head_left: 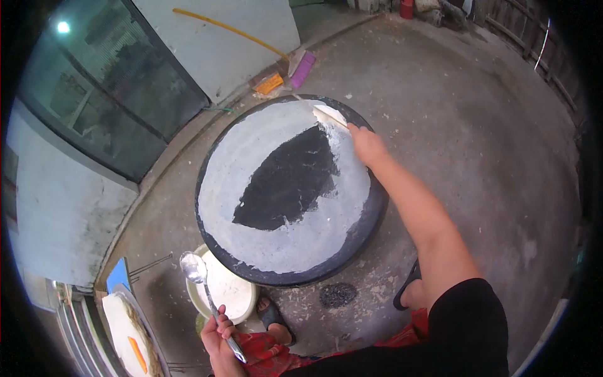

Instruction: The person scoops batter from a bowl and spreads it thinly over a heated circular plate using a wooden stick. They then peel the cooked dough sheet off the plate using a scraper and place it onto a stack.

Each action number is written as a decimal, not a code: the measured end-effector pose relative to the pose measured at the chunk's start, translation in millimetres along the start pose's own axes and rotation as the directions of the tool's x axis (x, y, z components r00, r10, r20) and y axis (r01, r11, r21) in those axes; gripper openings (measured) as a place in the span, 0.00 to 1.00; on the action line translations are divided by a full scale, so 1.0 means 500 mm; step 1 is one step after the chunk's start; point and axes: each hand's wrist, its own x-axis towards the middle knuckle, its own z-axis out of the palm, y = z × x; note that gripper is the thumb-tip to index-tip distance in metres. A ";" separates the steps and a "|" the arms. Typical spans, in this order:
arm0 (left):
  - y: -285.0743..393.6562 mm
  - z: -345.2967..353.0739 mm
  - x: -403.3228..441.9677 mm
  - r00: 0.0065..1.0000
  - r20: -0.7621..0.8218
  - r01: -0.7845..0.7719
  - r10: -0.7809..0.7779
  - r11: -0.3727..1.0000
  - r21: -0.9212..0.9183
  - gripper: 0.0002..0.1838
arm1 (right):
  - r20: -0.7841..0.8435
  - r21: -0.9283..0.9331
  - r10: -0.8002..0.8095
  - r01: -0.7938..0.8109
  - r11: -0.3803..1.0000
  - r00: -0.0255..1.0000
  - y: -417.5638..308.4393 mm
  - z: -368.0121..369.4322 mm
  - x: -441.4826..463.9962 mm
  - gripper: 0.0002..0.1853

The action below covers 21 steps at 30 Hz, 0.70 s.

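Bare concrete floor point(465, 144) spreads around a large round griddle point(286, 182), with a glass door point(107, 81) beyond it on the left and a broom point(301, 70) near its far edge. Both hands are occupied: the right hand point(367, 144) grips the near end of a thin stick point(333, 120) at the griddle's far right, where a thick white smear of batter point(334, 112) gathers beside it; the left hand point(220, 336) has its fingers wrapped around the handle of a metal ladle point(193, 269), whose bowl hangs over the rim of a pale bucket point(192, 294)

The stick looks light and stiff, probably easiest to steer from the end now grasped. The ladle seems light too, rigid, perhaps slick where batter coats it, so the dry handle is the better hold. The griddle looks heavy and may be hot, a poor thing to touch bare-handed. Its thin white coat, ragged around a dark uncovered patch, seems soft and easily torn

Just below the griddle, the bucket holds plenty of white batter, likely runny enough to scoop; the ladle's bowl carries a whitish coating, though how much lies in it I cannot tell
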 end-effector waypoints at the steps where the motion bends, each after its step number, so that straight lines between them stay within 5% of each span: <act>1: 0.002 -0.003 -0.002 1.000 0.001 0.001 -0.001 1.000 0.000 0.18 | -0.046 0.129 0.024 -0.018 0.992 0.999 -0.003 -0.005 -0.009 0.20; 4: 0.008 -0.011 -0.005 1.000 0.012 0.009 -0.010 1.000 0.013 0.18 | -0.128 0.246 0.158 -0.123 0.961 0.979 0.008 -0.018 -0.076 0.18; 7: 0.009 -0.017 -0.009 1.000 0.015 -0.003 0.003 1.000 0.009 0.18 | 0.019 0.278 0.141 -0.141 0.950 0.990 0.029 -0.028 -0.137 0.16; 9: 0.017 -0.024 -0.009 1.000 0.011 0.007 -0.007 1.000 0.009 0.17 | 0.074 0.718 0.231 -0.212 0.662 0.970 0.062 0.005 -0.138 0.15; 13: 0.014 -0.019 -0.025 0.999 0.011 0.044 -0.044 0.999 -0.024 0.18 | 0.087 0.626 0.227 -0.230 0.745 0.970 0.012 -0.012 -0.162 0.14; 16: 0.020 -0.030 -0.028 0.999 0.012 0.031 -0.031 0.999 -0.016 0.18 | 0.329 0.706 0.248 -0.412 0.577 0.911 -0.038 -0.047 -0.170 0.15; 17: 0.022 -0.033 -0.029 0.999 0.014 0.035 -0.035 0.999 -0.023 0.18 | 0.050 0.689 0.217 -0.191 0.699 0.975 0.015 0.063 -0.125 0.14; 20: 0.022 -0.034 -0.037 1.000 0.014 0.026 -0.026 0.999 -0.047 0.18 | 0.020 0.537 0.236 -0.210 0.817 0.971 -0.049 0.056 -0.132 0.14; 21: 0.024 -0.034 -0.040 1.000 0.011 0.024 -0.023 0.999 -0.039 0.18 | 0.139 0.476 0.229 -0.268 0.838 0.963 -0.092 0.029 -0.146 0.15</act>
